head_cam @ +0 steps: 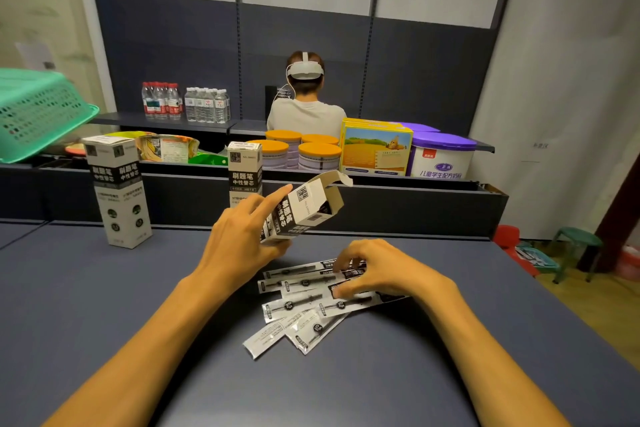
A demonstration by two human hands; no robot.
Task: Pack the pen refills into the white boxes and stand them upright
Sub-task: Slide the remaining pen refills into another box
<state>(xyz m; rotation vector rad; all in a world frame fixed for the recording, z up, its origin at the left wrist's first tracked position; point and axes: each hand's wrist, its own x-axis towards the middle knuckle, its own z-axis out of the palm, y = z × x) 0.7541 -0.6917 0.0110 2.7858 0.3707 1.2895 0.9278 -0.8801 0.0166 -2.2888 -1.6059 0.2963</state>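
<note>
My left hand [242, 236] grips a white and black refill box [304, 208], tilted above the table with its top flaps open toward the right. Below it, several pen refills [304, 308] in flat black and white sleeves lie fanned on the dark blue table [104, 322]. My right hand [377, 270] rests on the upper refills with its fingers curled over them, pinching some. Two more white boxes stand upright: one at the left [117, 191] and one behind my left hand [245, 173].
A green plastic basket [38, 111] sits at the far left. Shelves behind the table hold water bottles [183, 102], orange-lidded tins [311, 149], a yellow carton [375, 147] and a purple-lidded tub [443, 154]. A person sits beyond with their back turned. Stools stand at the right.
</note>
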